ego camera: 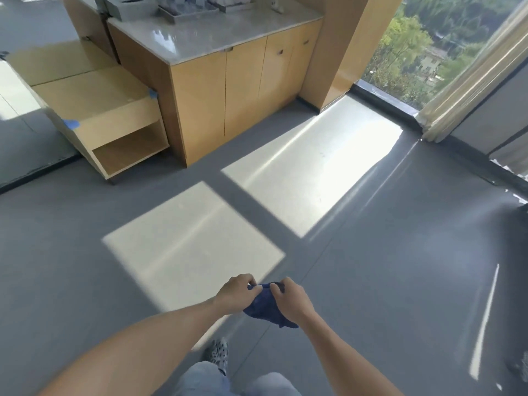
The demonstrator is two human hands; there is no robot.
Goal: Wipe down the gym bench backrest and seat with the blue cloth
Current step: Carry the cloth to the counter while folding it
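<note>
A dark blue cloth is bunched between both hands in front of my body, low in the head view. My left hand pinches its upper left edge. My right hand grips its right side, and a corner hangs down below that hand. No gym bench shows in this frame.
A wooden cabinet with a pale stone counter stands ahead at the back. A low wooden step unit sits to its left. A window and curtain are at the right. Grey floor with sunlit patches stretches between. My shoe shows below.
</note>
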